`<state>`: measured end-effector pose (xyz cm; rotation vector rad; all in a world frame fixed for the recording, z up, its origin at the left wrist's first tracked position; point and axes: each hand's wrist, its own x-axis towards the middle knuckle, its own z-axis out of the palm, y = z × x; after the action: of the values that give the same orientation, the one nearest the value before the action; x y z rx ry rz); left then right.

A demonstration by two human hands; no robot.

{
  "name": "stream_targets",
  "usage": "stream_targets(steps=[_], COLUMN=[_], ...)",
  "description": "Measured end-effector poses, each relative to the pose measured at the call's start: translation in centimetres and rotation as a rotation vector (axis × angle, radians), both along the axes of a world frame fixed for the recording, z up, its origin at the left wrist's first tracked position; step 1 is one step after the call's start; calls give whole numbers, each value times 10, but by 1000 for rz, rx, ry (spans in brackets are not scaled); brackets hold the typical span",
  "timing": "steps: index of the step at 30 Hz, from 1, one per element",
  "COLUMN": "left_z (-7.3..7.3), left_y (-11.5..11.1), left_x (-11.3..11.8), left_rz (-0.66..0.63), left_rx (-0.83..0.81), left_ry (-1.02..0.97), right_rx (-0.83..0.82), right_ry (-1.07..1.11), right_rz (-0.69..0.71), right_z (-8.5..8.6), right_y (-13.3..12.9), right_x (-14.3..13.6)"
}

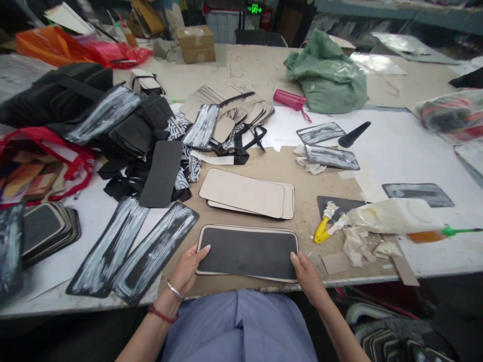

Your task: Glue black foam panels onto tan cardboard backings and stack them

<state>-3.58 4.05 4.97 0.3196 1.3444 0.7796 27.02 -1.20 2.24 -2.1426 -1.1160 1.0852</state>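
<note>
Between my two hands lies a dark rectangular panel with a beige rim, at the table's front edge. My left hand grips its left end, thumb on top. At the opposite end my right hand has its thumb on the top face and fingers out of sight beneath. Just behind the panel are two overlapping beige panels. To the left lie dark strips smeared with white glue, and a plain dark panel leans over black pieces. Yellow-handled brushes rest to the right, their bristles caked white.
A whitish plastic bottle lies beside crumpled scraps and an orange bottle with a green nozzle. Farther back are a green plastic bag, a pink roll and stacked beige pieces. Black bags crowd the left side.
</note>
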Motion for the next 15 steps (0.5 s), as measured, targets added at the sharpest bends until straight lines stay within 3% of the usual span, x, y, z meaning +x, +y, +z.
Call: stream_targets(steps=[15], left_z=[2], left_y=[6], left_x=[2], left_rz=[-44], left_rx=[37], left_ry=[-46], right_rx=[69], right_ry=[-140], right_rz=[90], right_z=[5], right_y=[4], right_x=[4])
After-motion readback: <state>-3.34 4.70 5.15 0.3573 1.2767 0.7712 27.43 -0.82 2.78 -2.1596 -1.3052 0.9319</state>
